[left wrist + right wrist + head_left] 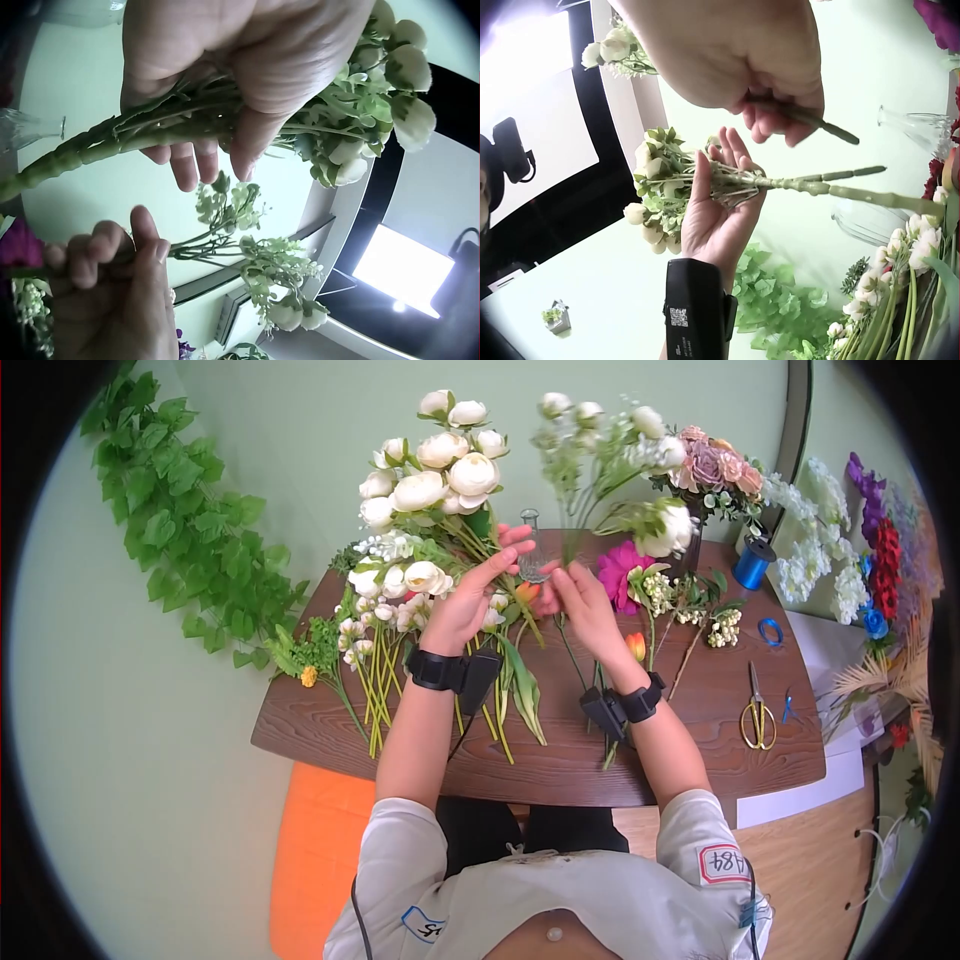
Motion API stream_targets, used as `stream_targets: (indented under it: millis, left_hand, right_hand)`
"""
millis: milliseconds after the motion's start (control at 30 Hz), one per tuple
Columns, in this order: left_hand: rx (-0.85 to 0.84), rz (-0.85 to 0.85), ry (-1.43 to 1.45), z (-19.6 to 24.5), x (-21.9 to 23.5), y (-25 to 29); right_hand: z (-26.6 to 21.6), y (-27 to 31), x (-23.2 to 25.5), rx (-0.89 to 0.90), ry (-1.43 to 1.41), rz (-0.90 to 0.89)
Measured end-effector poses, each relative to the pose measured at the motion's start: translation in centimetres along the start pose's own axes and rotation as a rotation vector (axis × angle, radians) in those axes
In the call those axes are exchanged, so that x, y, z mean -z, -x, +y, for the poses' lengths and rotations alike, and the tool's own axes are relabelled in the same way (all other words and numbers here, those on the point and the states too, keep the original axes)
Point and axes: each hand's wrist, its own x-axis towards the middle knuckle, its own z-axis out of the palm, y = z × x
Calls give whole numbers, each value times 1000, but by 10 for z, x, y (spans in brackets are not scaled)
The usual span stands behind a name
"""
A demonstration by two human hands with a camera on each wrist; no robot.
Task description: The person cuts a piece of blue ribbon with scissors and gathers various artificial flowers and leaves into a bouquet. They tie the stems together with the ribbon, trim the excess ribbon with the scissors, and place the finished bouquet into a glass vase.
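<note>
The larger white bunch (pixel 440 470) stands in the upper centre-left of the head view, its blooms tipped up and its green stem slanting down toward the middle. It looks artificial, so it is probably light, with a stiff, wire-cored stem and soft heads that would crush or come loose if squeezed. Top-heavy as it seems, it would likely roll in a loose hold. The best place to grip is where the branches gather into the thick, knobbly stem, below the leaves. The left hand (pixel 465 600) holds it near there, thumb on one side and fingers on the other.

The right hand (pixel 588 605) pinches the stem of a thinner white spray (pixel 262 262) between curled fingers and thumb; its sparse branches look springier and likelier to sway.

Between the hands, in the centre of the head view, is a clear glass vase (pixel 530 540), probably slick and breakable. Farther out, a magenta flower (pixel 622 573) lies right of centre, loose white stems (pixel 378 670) spread over the left of the dark table (pixel 310 725), and scissors (pixel 757 715) and a blue spool (pixel 753 565) are on its right.
</note>
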Motion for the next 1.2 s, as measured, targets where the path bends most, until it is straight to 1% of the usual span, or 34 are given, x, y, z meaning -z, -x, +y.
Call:
stream_targets:
  millis: [67, 100, 133, 200, 267, 333, 367, 400, 433, 467, 500, 533, 633, 667, 700, 733, 767, 800, 833, 900, 967, 1067, 1100, 1133, 1167, 1200]
  left_hand:
    - [16, -21, 64, 0, -10, 2]
    - [21, -8, 46, -6, -9, 1]
    - [21, -9, 47, -11, -5, 1]
    - [107, 9, -12, -18, 2, 4]
    - [120, -6, -11, -21, 5, 3]
    - [234, 36, -41, -21, 5, 2]
    - [234, 35, -41, -18, 1, 3]
    - [141, 55, -23, -15, -6, 4]
    - [49, 77, -5, -14, -10, 5]
    - [48, 78, -5, -14, -12, 4]
    - [4, 64, 44, -15, -13, 2]
    - [-40, 50, 93, -15, -13, 1]
    - [-21, 62, 112, -14, -13, 2]
    - [-22, 63, 113, -16, -9, 2]
    - [99, 100, 35, -20, -3, 2]
    - [220, 137, -43, -24, 3, 2]
    - [220, 137, -42, -29, 6, 3]
    - [160, 96, -13, -34, 9, 4]
    - [100, 54, 15, -39, 12, 4]
    - [130, 39, 6, -34, 11, 5]
    - [160, 27, -3, -28, 10, 5]
    - [157, -156, 87, -19, 7, 6]
    - [76, -230, 287, -19, 8, 5]
    - [92, -201, 172, -22, 13, 3]
    - [84, -150, 125, -41, 32, 3]
    - [76, -98, 79, -41, 31, 5]
  right_hand:
    - [3, 2, -6, -55, 102, -80]
    - [1, 4, -8, -30, 163, -119]
    - [1, 4, -6, -30, 164, -118]
    - [3, 2, -2, 23, 325, -186]
    - [3, 2, -1, 25, 325, -188]
    - [5, 2, -1, 26, 325, -192]
    - [7, 2, -3, 11, 249, -160]
    - [8, 2, -4, -4, 173, -129]
    - [8, 2, -5, -3, 174, -128]
    - [7, 2, -6, -43, 142, -93]
    - [6, 3, -6, -85, 109, -58]
    - [6, 3, -7, -87, 108, -60]
    - [5, 3, -6, -62, 136, -47]
    - [5, 3, -5, -29, 198, -80]
    - [5, 3, -5, 6, 259, -112]
    - [4, 4, -5, 5, 259, -112]
    - [1, 5, -5, -2, 385, -144]
    - [-2, 5, -5, -10, 510, -176]
    - [-4, 5, -4, -9, 511, -176]
    - [-6, 6, -4, 25, 645, -180]
    - [-7, 5, -1, 57, 630, -208]
    - [-9, 5, 1, 103, 580, -259]
    - [-10, 5, 1, 115, 546, -280]
    - [-13, 5, 2, 116, 545, -282]
    - [-17, 5, 3, 31, 503, -321]
    - [-19, 5, 5, -53, 461, -360]
